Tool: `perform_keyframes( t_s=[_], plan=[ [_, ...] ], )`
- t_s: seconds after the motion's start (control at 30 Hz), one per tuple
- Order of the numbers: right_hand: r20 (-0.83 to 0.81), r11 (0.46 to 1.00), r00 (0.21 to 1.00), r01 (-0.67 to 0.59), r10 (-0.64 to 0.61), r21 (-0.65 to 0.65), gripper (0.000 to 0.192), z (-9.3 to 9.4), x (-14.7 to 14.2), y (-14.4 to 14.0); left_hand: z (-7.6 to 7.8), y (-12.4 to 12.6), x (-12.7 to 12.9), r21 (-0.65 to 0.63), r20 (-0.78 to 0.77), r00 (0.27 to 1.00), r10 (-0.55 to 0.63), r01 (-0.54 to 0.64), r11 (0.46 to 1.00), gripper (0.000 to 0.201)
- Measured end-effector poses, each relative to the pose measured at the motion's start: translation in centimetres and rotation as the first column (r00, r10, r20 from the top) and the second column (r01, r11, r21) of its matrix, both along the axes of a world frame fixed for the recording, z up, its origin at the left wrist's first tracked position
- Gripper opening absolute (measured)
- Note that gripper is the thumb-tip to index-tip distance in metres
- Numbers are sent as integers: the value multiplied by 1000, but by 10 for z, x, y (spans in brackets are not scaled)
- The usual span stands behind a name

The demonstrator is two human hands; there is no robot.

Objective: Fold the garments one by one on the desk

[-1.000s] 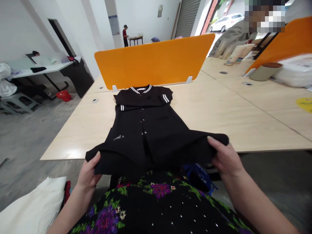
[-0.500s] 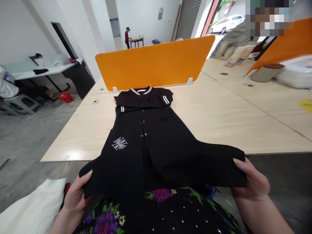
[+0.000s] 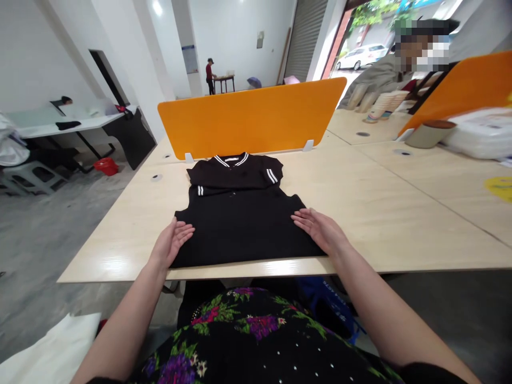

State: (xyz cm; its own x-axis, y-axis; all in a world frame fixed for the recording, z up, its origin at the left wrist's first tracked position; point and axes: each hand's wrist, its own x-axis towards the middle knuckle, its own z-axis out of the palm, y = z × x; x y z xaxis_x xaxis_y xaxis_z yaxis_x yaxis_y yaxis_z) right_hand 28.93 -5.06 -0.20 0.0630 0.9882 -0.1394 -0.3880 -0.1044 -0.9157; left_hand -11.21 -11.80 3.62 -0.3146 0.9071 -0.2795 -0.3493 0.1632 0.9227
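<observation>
Both hands, left hand (image 3: 171, 244) and right hand (image 3: 320, 230), rest flat and open-fingered on the folded black dress (image 3: 242, 226); press evenly outward to keep the fold's edges square.

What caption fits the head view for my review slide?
Left hand and right hand rest flat on a folded black garment on a wooden table before an orange divider.

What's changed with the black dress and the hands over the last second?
The dress hem, held up off the table edge by both hands, has been folded up over the body, hiding the buttons and logo. The left hand and right hand have let go and lie flat on the fold. The collar end, table and orange divider stayed put.
</observation>
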Motion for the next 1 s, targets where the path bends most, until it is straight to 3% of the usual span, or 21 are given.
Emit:
perform_keyframes(
  t_s=[0.1, 0.13, 0.2, 0.23, 0.3, 0.37, 0.4, 0.47, 0.53, 0.63, 0.73, 0.8, 0.9, 1.0],
  plan=[
    [94, 998, 995, 29, -34, 54, 35, -16, 4, -5, -19, -9, -4, 43, -381, 924, -26, 46, 998, 29],
    [166, 996, 984, 48, -60, 79, 37, -19, 6, -8, -23, -15, -5, 83, -534, 845, -12, 66, 994, 32],
    [408, 978, 895, 118, -180, 172, 38, -21, 9, -15, -27, -27, -6, 162, -811, 581, 69, 111, 980, 34],
    [552, 956, 789, 152, -270, 250, 38, -21, 10, -17, -28, -33, -7, 196, -899, 419, 125, 131, 972, 34],
    [769, 900, 474, 158, -430, 406, 40, -21, 16, -19, -30, -41, -9, 202, -975, 121, 187, 131, 970, 37],
    [877, 902, 208, 105, -432, 420, 43, -22, 21, -18, -31, -44, -13, 118, -991, -67, 119, 22, 993, 45],
    [917, 926, 133, 93, -375, 365, 44, -22, 23, -16, -31, -43, -15, 51, -993, -106, 45, -55, 997, 49],
    [969, 968, 69, 100, -236, 228, 41, -23, 25, -11, -31, -39, -19, -108, -988, -95, -124, -163, 981, 50],
    [983, 980, 48, 102, -177, 171, 34, -23, 23, -9, -30, -33, -22, -224, -971, -41, -236, -186, 957, 43],
    [956, 957, 56, 64, -287, 283, 25, -18, 16, -12, -26, -28, -22, -187, -982, 13, -187, -128, 974, 27],
    [874, 897, 207, 51, -439, 439, 25, -13, 11, -22, -21, -33, -19, 20, -990, 139, 30, -73, 997, 20],
    [832, 894, 330, 107, -445, 435, 26, -11, 13, -27, -19, -36, -17, 112, -956, 261, 132, -93, 989, 21],
    [805, 944, 492, 186, -331, 274, 30, -14, 20, -27, -21, -36, -18, 92, -883, 442, 154, -160, 983, 25],
    [829, 976, 518, 148, -214, 159, 34, -17, 26, -23, -28, -31, -23, -16, -781, 618, 93, -168, 986, 36]
  ],
)
